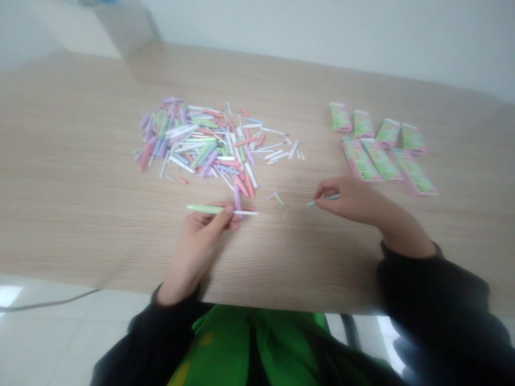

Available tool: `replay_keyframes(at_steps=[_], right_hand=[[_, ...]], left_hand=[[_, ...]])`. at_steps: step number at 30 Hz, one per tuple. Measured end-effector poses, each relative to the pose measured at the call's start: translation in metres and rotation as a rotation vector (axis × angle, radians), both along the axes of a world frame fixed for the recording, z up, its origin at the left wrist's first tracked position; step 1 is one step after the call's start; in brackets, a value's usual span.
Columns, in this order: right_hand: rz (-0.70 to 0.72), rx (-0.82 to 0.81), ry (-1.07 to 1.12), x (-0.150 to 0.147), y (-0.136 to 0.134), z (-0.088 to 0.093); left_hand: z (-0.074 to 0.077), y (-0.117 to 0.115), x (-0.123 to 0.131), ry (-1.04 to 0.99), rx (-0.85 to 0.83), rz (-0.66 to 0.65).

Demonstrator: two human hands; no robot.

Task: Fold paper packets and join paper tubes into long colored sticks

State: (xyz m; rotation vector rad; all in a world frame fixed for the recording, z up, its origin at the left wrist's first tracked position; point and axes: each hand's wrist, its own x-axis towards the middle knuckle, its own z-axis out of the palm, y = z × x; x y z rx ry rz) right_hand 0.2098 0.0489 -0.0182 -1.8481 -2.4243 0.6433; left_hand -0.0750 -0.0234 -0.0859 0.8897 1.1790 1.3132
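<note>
My left hand (207,228) is closed on a light green pen barrel (203,208), with a thin white tube (246,213) sticking out of its right end. A purple pen part (237,197) stands close behind those fingertips; whether they touch it I cannot tell. Off to the right, my right hand (341,198) pinches a slim pale teal pen part (324,200) just above the table. Small purple and green bits (277,198) lie between the two hands. Beyond my left hand spreads a pile of pastel pen parts (201,139), white, purple, pink, green and blue.
Several pink and green packets (388,155) lie in two rows at the right, behind my right hand. The wooden table (100,214) ends at a wall, with a pale box-like object (96,27) at the back left. A dark cable (52,303) runs over the floor.
</note>
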Motion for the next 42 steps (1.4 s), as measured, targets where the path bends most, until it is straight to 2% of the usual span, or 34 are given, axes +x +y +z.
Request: replay_keyframes(at_steps=[4, 8, 12, 16, 19, 23, 27, 31, 35, 37, 42], right_hand=[[0.023, -0.055, -0.039, 0.001, 0.003, -0.003], [-0.019, 0.034, 0.002, 0.001, 0.003, -0.008], [-0.022, -0.016, 0.029, 0.005, -0.001, -0.007], [-0.102, 0.07, 0.115, 0.011, -0.006, -0.003], [-0.098, 0.073, 0.135, 0.013, -0.009, -0.003], [-0.108, 0.157, 0.176, 0.013, -0.011, -0.011], [-0.028, 0.096, 0.191, 0.018, -0.01, -0.017], [-0.073, 0.205, 0.24, 0.027, -0.009, -0.024], [-0.004, 0.146, 0.264, 0.031, -0.009, -0.042], [-0.018, 0.189, 0.292, 0.032, -0.01, -0.048], [0.01, 0.121, 0.241, 0.039, -0.005, -0.05]], left_hand=[[-0.002, 0.001, -0.001, 0.008, -0.004, -0.003], [-0.005, 0.0, -0.002, 0.025, 0.016, -0.01], [-0.005, -0.001, -0.003, 0.023, 0.008, -0.006], [-0.006, -0.002, -0.003, 0.039, 0.001, -0.008], [-0.008, -0.002, -0.005, 0.08, 0.007, 0.001], [-0.009, -0.003, -0.006, 0.107, 0.007, -0.001], [-0.008, -0.004, -0.007, 0.097, 0.019, 0.0], [-0.006, -0.004, -0.006, 0.112, 0.025, 0.011], [-0.008, -0.003, -0.007, 0.15, 0.028, 0.016], [-0.01, -0.003, -0.008, 0.156, 0.036, 0.009], [-0.011, -0.003, -0.009, 0.168, 0.03, -0.001]])
